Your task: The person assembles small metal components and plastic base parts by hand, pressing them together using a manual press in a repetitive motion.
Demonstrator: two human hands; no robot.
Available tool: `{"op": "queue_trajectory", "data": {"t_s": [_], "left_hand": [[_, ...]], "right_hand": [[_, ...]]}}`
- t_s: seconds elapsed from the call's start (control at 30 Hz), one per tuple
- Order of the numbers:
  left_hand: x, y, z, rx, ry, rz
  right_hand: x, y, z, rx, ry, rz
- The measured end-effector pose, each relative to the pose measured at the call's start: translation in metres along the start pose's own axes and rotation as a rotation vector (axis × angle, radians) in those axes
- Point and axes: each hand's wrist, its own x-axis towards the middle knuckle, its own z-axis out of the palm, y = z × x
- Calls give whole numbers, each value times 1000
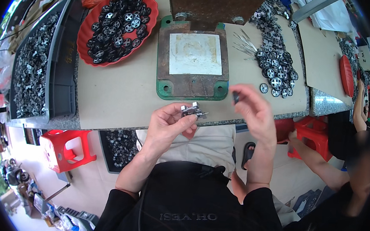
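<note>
Grey metal bracket (193, 111) sits pinched in the left hand (169, 125) over the worktop's (117, 98) near edge, while the right hand (254, 109) nips a small dark piece (236, 96) beside the green-rimmed plate (193, 58).

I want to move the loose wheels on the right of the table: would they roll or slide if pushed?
The wheels lie flat, so they would probably slide rather than roll. They look small and light, likely scattering easily. The thin pins beside them might roll away.
</note>
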Motion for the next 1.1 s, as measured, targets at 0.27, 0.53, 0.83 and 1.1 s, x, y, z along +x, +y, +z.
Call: {"op": "queue_trajectory", "data": {"t_s": [0.27,0.53,0.83,1.1], "left_hand": [[-3,4,9,120,39,30],[-3,3,9,152,37,57],[-5,-1,10,354,85,164],[-2,-5,8,256,68,149]], "right_hand": [[-14,29,36,722,-252,67],[-12,22,35,644,-245,42],[-10,13,36,197,-134,-69],[-12,21,45,196,-42,-31]]}}
